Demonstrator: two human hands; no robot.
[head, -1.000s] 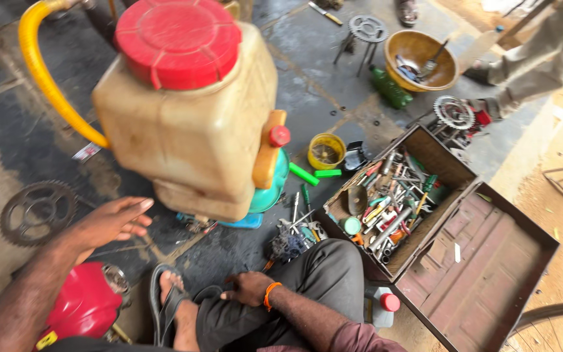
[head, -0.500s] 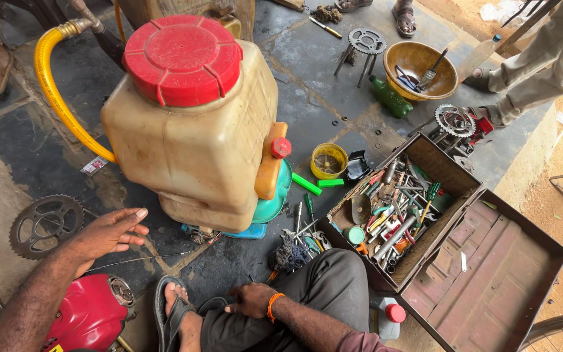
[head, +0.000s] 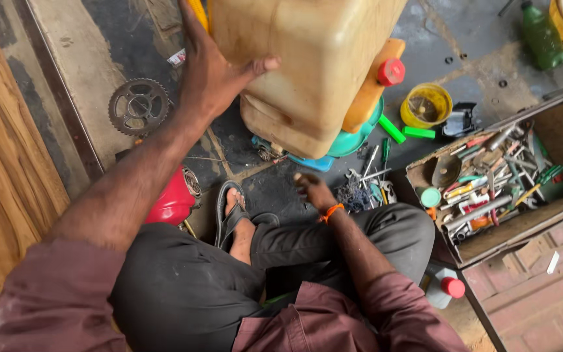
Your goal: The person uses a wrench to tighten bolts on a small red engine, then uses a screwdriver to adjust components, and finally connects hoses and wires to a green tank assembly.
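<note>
Clearly, the beige tank [head: 307,58] is pressed by the left hand [head: 213,78], its grip spread flat; the right hand [head: 313,190], loosely curled and holding nothing, is hung over scattered tools [head: 366,186].

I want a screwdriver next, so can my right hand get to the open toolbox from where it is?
Probably yes. The right hand hangs free over the loose tools by the knee, holding nothing, and the toolbox lies open just to its right with nothing between them. The left hand is pressed on the tank.
</note>
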